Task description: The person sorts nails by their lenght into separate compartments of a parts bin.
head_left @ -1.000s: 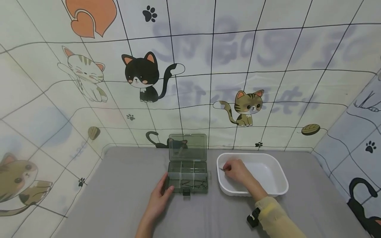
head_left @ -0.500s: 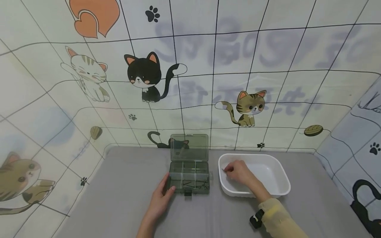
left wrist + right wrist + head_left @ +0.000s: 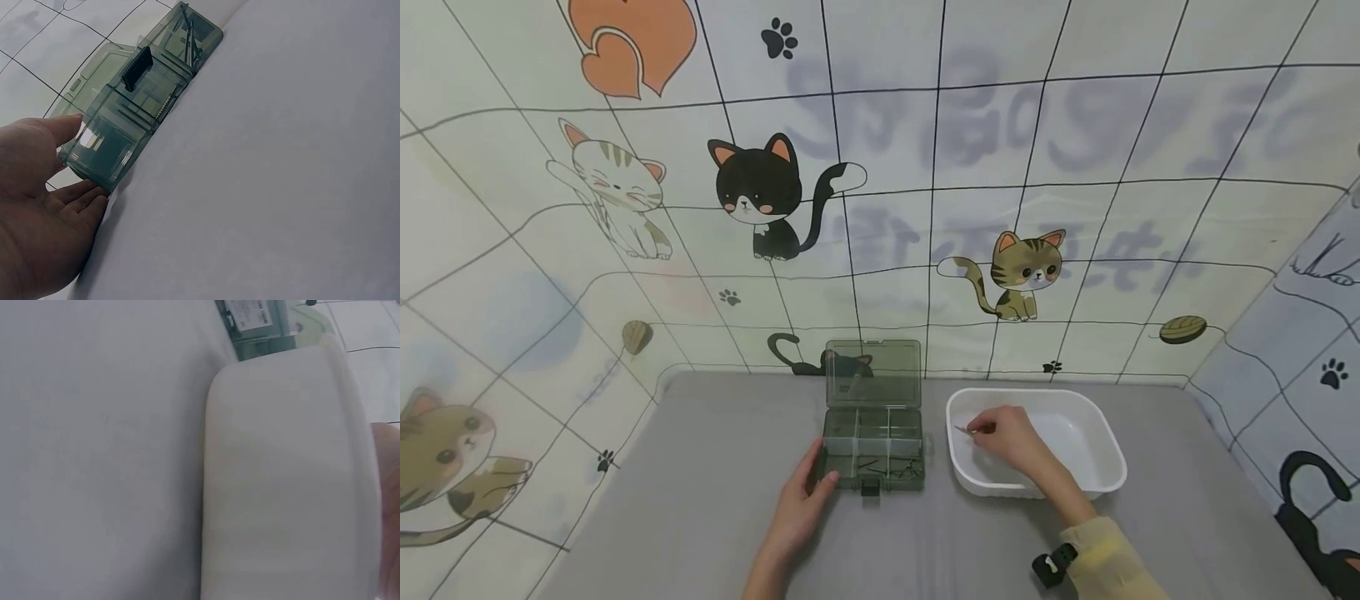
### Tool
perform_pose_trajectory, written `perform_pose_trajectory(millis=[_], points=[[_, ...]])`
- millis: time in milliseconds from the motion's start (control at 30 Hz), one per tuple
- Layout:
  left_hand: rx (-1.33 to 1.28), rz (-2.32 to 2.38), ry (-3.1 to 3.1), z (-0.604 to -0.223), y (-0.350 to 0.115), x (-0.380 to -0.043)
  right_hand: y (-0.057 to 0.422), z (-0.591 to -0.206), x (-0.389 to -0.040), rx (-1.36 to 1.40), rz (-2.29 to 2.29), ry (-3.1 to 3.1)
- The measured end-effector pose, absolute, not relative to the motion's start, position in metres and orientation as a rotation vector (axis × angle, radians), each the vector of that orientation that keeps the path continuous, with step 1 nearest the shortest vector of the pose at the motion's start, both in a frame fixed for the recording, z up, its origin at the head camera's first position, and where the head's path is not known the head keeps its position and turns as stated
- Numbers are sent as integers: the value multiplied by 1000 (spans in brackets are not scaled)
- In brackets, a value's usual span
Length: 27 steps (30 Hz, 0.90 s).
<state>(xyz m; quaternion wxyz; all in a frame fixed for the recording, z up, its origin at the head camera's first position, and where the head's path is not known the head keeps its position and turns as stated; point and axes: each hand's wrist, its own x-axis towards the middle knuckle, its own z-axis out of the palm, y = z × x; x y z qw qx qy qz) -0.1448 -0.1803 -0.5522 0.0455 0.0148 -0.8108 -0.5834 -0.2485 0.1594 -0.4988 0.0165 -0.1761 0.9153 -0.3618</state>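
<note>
A translucent green compartment box (image 3: 873,446) stands with its hinged lid raised behind it. My left hand (image 3: 793,508) holds the box at its left front corner, thumb at the front and fingers along the side. Thin dark pieces (image 3: 906,468) lie in the front compartments; the left wrist view shows a threaded screw (image 3: 167,103) through the wall. Over the left part of a white plastic tray (image 3: 1108,442), my right hand (image 3: 1011,437) pinches a small thin stick-like piece (image 3: 962,430) between thumb and fingertips. In the right wrist view, the tray's wall hides most of that hand.
Box and tray stand side by side on a grey-covered table (image 3: 715,467), a narrow gap between them. Behind rises a white cloth wall (image 3: 887,208) printed with cats and grid lines. A black wrist camera (image 3: 1054,565) sits below the right sleeve.
My right hand has shifted slightly right inside the tray, with the thin piece showing more clearly at its fingertips. The left hand stays at the box corner.
</note>
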Motion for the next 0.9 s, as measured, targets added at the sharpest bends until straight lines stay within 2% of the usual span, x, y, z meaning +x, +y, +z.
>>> perform_pose_trajectory(millis=[467,900], points=[[96,-1746,-2549,-554,-181,-145,145,-485,-219,-485,-1430,2784],[76,-1751,-2534,-552,-182,-144,101,-483,-204,-698,-1542,2723]])
